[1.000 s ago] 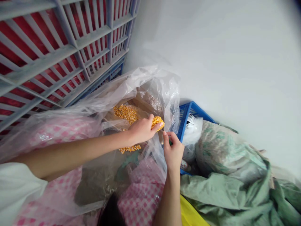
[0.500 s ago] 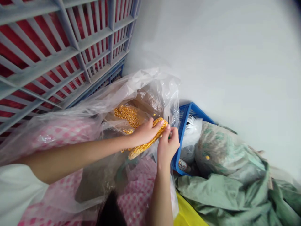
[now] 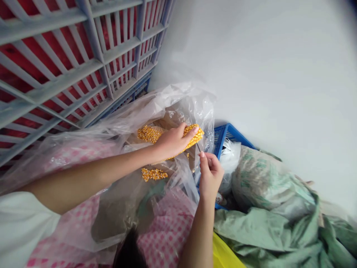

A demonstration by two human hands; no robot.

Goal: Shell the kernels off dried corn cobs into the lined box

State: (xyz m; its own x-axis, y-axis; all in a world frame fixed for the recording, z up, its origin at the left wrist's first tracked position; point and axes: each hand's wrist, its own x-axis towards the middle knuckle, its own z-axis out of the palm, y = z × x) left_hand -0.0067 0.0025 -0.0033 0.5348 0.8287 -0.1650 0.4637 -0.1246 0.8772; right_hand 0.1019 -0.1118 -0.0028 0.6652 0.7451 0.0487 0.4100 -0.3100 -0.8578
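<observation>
My left hand (image 3: 173, 142) is wrapped round a yellow corn cob (image 3: 194, 137), holding it tilted with its tip up and to the right. Most of the cob's lower part is hidden behind the hand. Pinched in my right hand (image 3: 210, 171) is a thin dark-shafted tool (image 3: 198, 147), like a screwdriver; its handle is hidden in the fingers and its tip meets the cob's lower edge. Below the hands a clear plastic bag (image 3: 164, 98) lies spread open. Loose corn kernels (image 3: 149, 134) are piled inside it, with a smaller heap of kernels (image 3: 154, 174) nearer me.
A grey slatted crate (image 3: 95, 61) with red showing through stands at the left. At the right, against a white wall (image 3: 264, 67), are a blue basket (image 3: 237, 134), a stuffed woven sack (image 3: 267, 178) and green cloth (image 3: 259, 234). Pink checked fabric (image 3: 164, 223) lies nearest me.
My left hand has lifted the corn cob up and slightly right. My right hand has shifted right and down from the cob, so more of the tool's shaft shows. The nearer kernel heap is uncovered.
</observation>
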